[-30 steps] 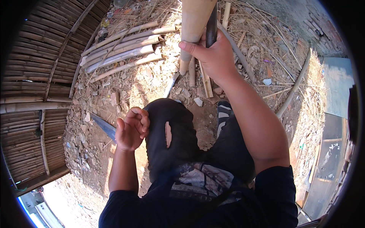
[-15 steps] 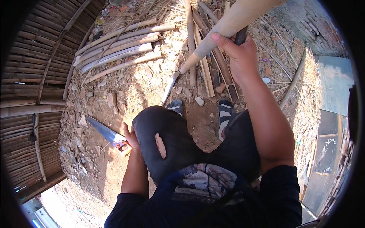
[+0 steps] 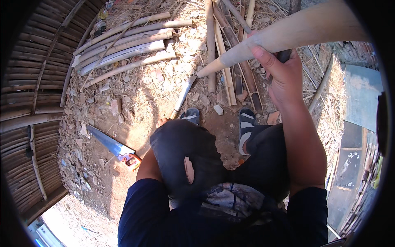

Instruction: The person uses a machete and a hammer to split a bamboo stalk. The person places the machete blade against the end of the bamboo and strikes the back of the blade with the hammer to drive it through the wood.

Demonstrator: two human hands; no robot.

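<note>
My right hand (image 3: 284, 70) is closed around a long pale bamboo pole (image 3: 304, 31), thumb along its near side. The pole slants from the upper right down to a narrow end near the ground. A dark stick-like piece (image 3: 284, 55) shows at the same hand; whether it is gripped too, I cannot tell. Close to the pole's lower end lies a long knife (image 3: 184, 95), its handle toward my left knee. Only a few fingers of my left hand (image 3: 162, 122) show beyond that knee, beside the handle's end; their grip is hidden.
An orange-handled handsaw (image 3: 113, 145) lies on the ground left of my knee. Several cut bamboo lengths (image 3: 127, 51) lie at the far left, and split bamboo pieces (image 3: 224, 70) beyond my feet. A bamboo-slat wall (image 3: 37, 66) stands left; rubble and straw cover the ground.
My left hand has moved forward from beside the saw handle to the knife handle. My right hand and the bamboo pole have shifted right, and the pole lies flatter across the view.
</note>
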